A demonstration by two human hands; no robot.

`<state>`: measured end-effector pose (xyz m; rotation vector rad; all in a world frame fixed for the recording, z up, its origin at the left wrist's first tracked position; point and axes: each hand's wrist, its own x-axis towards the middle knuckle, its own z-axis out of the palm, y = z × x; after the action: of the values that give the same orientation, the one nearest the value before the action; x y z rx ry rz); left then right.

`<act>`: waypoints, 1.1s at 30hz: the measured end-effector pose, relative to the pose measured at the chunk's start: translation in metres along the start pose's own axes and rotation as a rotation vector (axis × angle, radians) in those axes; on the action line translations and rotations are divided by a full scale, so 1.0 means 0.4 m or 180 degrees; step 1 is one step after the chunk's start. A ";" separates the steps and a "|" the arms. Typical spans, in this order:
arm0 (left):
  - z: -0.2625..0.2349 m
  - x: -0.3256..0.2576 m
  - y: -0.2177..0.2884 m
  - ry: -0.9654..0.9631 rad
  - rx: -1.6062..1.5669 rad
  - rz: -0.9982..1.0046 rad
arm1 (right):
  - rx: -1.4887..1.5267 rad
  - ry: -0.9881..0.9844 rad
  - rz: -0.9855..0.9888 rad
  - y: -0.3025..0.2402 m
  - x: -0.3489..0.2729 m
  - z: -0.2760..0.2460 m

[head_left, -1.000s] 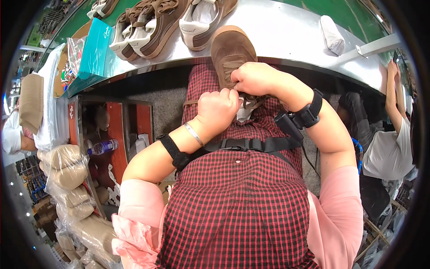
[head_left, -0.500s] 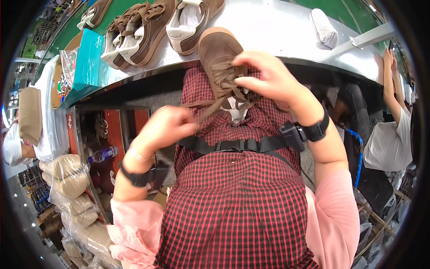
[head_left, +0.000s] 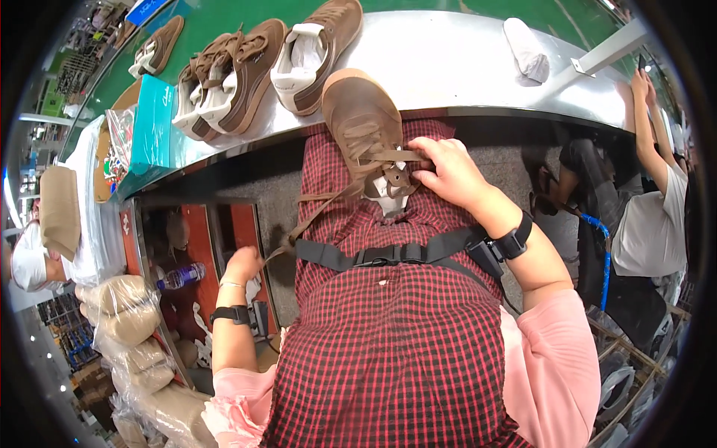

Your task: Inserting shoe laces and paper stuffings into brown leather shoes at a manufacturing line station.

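Left hand (head_left: 244,265): I clench flat brown fabric lace (head_left: 321,213) taut
Right hand (head_left: 450,173): half-curled, maybe steadying round-toed brown suede shoe (head_left: 357,108); pinch unclear

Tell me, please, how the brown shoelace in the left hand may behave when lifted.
Probably floppy: the shoelace zigzags across the shoe. Likely light, since it is thin. It may twist, because it looks flat.

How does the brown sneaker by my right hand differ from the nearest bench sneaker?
The handled sneaker is over your lap; the bench sneaker stands on the metal bench. The handled sneaker's lace stretches to your left hand; the bench sneaker's doesn't. Both have brown uppers.
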<state>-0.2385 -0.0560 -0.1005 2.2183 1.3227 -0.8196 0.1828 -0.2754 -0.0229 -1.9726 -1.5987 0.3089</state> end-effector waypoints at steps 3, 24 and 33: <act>-0.167 -0.018 0.176 0.1148 0.0036 0.0793 | -0.0718 0.0350 -0.0382 0.010 -0.007 -0.078; -0.612 -0.402 0.362 0.1542 -0.5243 0.5610 | 0.1385 0.0152 0.0010 -0.041 -0.026 -0.041; -0.395 -0.142 0.486 -0.0017 -0.4815 0.2398 | -0.1167 0.0067 -0.0919 -0.104 0.058 0.016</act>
<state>-0.0444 -0.0815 0.0656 1.1801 0.5345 0.4167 0.1513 -0.2467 -0.0005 -1.9519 -2.0075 -0.1280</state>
